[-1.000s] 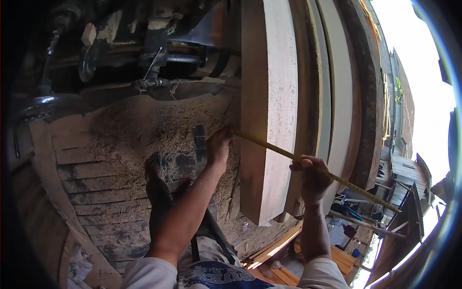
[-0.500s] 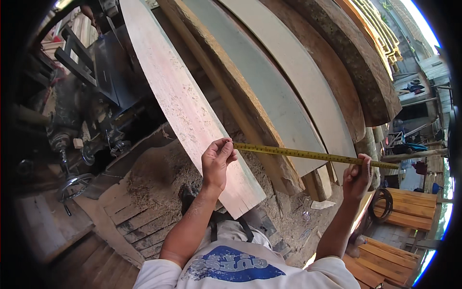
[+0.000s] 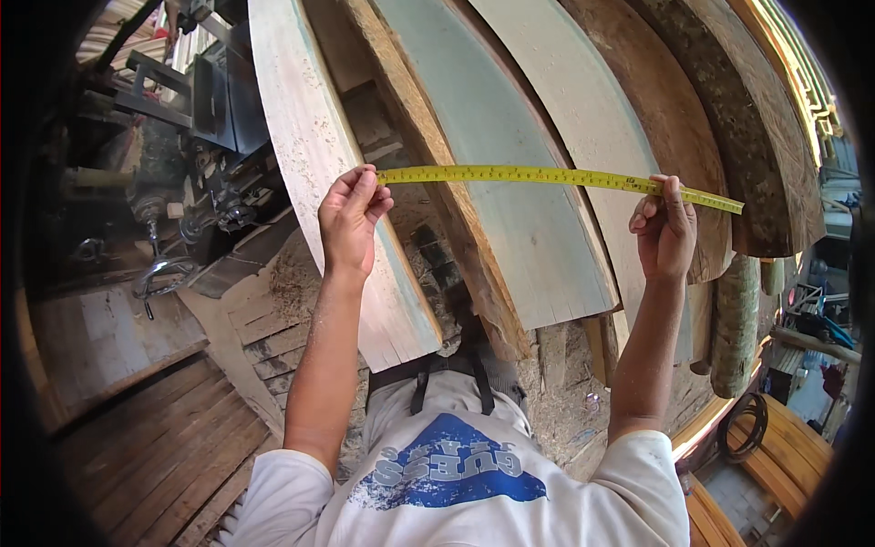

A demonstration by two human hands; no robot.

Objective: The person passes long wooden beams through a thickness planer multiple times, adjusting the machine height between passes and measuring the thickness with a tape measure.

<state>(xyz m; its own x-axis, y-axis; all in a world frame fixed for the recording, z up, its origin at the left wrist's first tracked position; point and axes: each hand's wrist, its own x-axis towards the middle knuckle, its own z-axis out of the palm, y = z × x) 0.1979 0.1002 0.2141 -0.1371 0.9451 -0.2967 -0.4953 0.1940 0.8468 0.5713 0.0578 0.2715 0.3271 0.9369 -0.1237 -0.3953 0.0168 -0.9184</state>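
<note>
Measuring: yellow flexible tape measure (image 3: 556, 177) is stretched taut across the leaning sawn wooden planks (image 3: 510, 182). Left hand (image 3: 352, 219) pinches its end, right hand (image 3: 665, 232) pinches farther along. Span set; reading not yet taken, I judge.

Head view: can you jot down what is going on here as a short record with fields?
Left hand: pinches one end of the tape
Right hand: pinches the tape further along; a short end sticks out past it
Tape: yellow, stretched taut across the planks
Planks: several long boards side by side, one pale plank on the left
Machine: dark metal, with a handwheel, far left
Floor: wooden slats, with sawdust
</note>
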